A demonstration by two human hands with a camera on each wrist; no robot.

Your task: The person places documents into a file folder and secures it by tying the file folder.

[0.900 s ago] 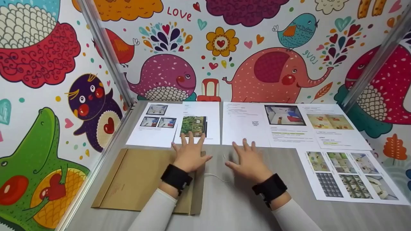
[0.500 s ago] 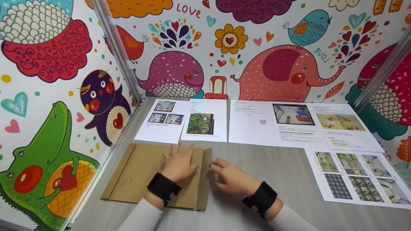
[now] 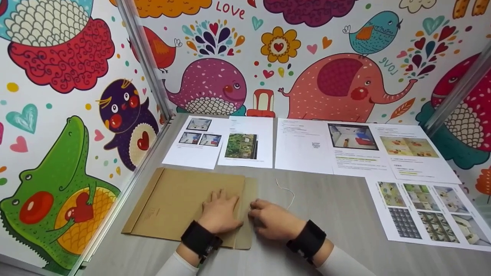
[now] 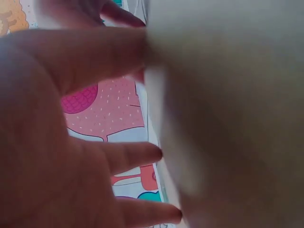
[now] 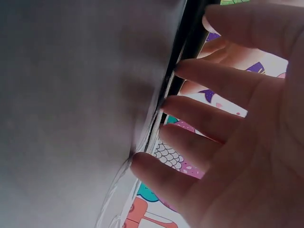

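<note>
A brown kraft paper file envelope [image 3: 180, 199] lies flat on the table, its narrow flap [image 3: 245, 235] at the right side. My left hand [image 3: 220, 212] rests on the envelope near that flap, fingers spread; in the left wrist view its fingertips [image 4: 154, 153] touch the brown surface. At the flap's outer edge is my right hand [image 3: 274, 220], fingers slightly bent. The right wrist view has its fingertips [image 5: 142, 161] along the dark edge, without a clear pinch. A thin white string [image 3: 293, 193] runs along the table to behind the right hand.
Printed sheets [image 3: 303, 153] line the back of the grey table [image 3: 330, 203]. Another sheet with several photos [image 3: 418, 207] lies at the right. Cartoon-printed walls [image 3: 215, 84] and metal posts [image 3: 147, 65] enclose the table.
Both hands have come down towards me; the left now presses on the envelope and the right has moved left to the flap. The flap, tilted up earlier, lies flatter.
</note>
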